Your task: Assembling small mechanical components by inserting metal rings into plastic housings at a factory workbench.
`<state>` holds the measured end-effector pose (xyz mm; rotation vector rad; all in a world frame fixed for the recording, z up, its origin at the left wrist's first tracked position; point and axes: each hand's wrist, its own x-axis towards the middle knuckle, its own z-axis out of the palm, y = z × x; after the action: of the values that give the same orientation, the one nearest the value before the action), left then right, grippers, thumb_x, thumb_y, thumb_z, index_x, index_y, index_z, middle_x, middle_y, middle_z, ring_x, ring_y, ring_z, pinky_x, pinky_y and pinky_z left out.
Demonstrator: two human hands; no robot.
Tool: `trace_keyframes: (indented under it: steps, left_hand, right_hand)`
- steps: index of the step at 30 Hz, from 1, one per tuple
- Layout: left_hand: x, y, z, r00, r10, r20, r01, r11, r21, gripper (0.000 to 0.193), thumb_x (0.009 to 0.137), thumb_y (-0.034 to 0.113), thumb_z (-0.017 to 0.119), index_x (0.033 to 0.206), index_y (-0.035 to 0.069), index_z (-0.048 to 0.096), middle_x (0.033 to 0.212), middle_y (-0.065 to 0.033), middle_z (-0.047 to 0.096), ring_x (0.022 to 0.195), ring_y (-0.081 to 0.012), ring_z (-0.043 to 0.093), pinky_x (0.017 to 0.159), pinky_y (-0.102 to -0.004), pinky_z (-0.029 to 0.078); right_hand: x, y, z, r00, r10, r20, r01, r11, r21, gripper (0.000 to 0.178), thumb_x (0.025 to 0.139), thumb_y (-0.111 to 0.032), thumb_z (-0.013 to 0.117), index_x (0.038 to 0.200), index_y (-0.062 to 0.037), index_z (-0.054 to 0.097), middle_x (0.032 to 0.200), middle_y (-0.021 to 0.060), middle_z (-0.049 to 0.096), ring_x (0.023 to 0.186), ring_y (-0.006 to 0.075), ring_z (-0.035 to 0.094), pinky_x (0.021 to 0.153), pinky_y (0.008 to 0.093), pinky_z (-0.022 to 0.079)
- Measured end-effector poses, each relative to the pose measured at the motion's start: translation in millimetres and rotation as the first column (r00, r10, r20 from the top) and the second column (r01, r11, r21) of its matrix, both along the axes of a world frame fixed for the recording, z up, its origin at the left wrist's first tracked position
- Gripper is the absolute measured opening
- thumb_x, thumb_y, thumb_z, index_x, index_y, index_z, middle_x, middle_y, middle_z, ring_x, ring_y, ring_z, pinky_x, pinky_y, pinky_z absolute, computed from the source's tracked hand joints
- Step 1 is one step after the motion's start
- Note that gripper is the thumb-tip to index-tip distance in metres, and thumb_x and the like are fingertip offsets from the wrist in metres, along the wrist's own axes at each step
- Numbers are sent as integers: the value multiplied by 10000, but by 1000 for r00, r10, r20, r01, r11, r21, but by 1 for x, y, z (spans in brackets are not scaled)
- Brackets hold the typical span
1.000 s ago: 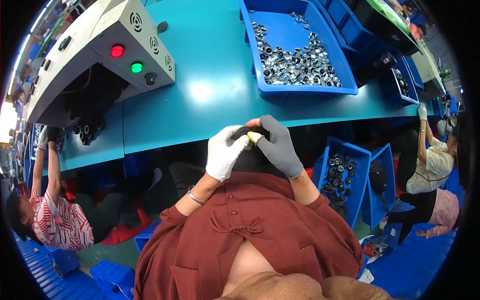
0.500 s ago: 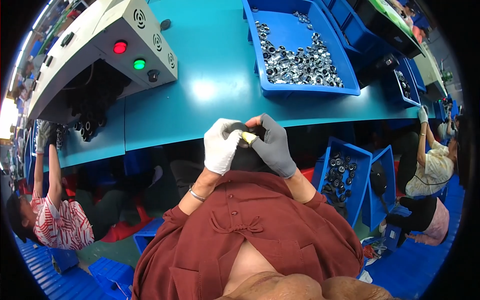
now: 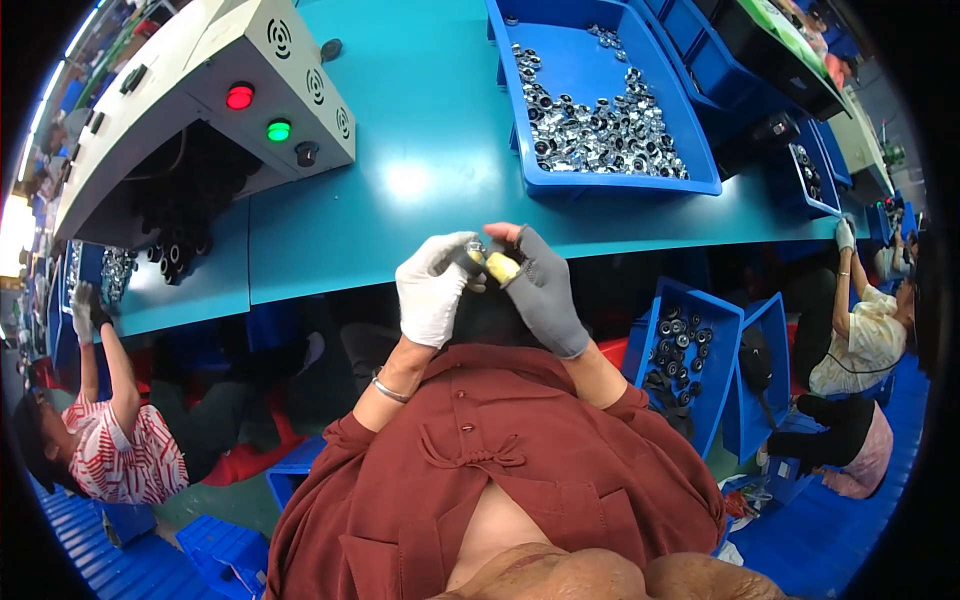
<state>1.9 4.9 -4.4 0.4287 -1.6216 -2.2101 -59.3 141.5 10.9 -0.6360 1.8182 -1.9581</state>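
Left hand [image 3: 427, 295] has eased away from the right hand [image 3: 545, 290], pinching a small dark part [image 3: 468, 264] at the worktop's [image 3: 400, 215] near edge; the right's hold I cannot tell. Handling seems unfinished; silver parts [image 3: 600, 140] lie in the blue tray [image 3: 622, 184] beyond.

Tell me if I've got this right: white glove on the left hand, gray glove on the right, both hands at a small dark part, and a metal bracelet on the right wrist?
Not the bracelet: the head view shows it on the left wrist. The rest stands: left hand in white, right hand in gray, both at a small dark part.
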Motion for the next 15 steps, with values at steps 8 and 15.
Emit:
trace_keyframes:
  steps: [8,15]
  left_hand:
    - [7,0,-2,998,-55,31,56,998,-27,173,859,-87,611,1027,-48,602,868,-100,664,724,-156,662,533,-248,546]
    - [8,1,-2,993,-117,-5,117,993,-7,187,882,-53,634,1068,-57,633,908,-99,683,732,-154,669,624,-249,563]
  right_hand:
    - [-22,12,-9,977,190,97,-178,976,-126,192,922,-45,577,1073,22,676,949,18,624,872,79,564,803,235,452]
    - [-12,10,-10,994,103,-34,-106,990,-93,182,932,-70,576,1062,23,664,966,41,636,866,97,578,787,250,462]
